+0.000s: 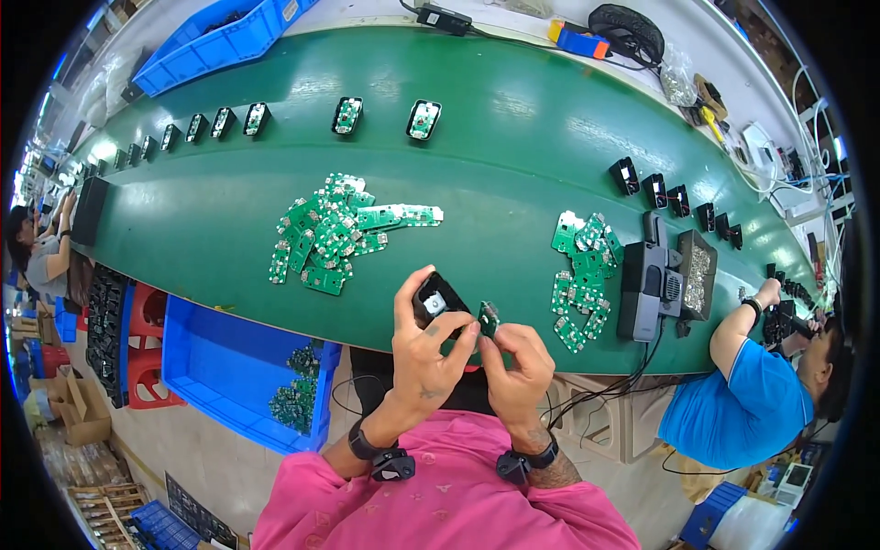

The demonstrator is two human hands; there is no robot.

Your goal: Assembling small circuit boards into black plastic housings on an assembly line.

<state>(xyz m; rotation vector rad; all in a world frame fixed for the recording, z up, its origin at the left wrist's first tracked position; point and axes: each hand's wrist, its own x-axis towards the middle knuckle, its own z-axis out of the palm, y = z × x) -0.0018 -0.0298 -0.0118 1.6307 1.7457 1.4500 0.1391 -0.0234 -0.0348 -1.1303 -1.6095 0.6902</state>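
Observation:
My left hand (pixel 425 353) is closed around a black plastic housing (pixel 449 291), its open side facing up with a white part inside. Between the fingertips of my right hand (pixel 520 367) is a small green circuit board (pixel 489 318), held upright just right of the housing. My left thumb and finger reach close to the board as well; whether they touch it I cannot tell. Beyond my hands lies a heap of green circuit boards (pixel 321 234) on the green worktable (pixel 495 211). A second board pile (pixel 587 266) lies to the right.
Black housings with boards in them, one of them a filled housing (pixel 423 120), line the table's far side. A grey device (pixel 644 284) and a metal tray of small parts (pixel 698 275) stand right. A blue bin (pixel 229 367) sits lower left. Co-workers sit at both ends.

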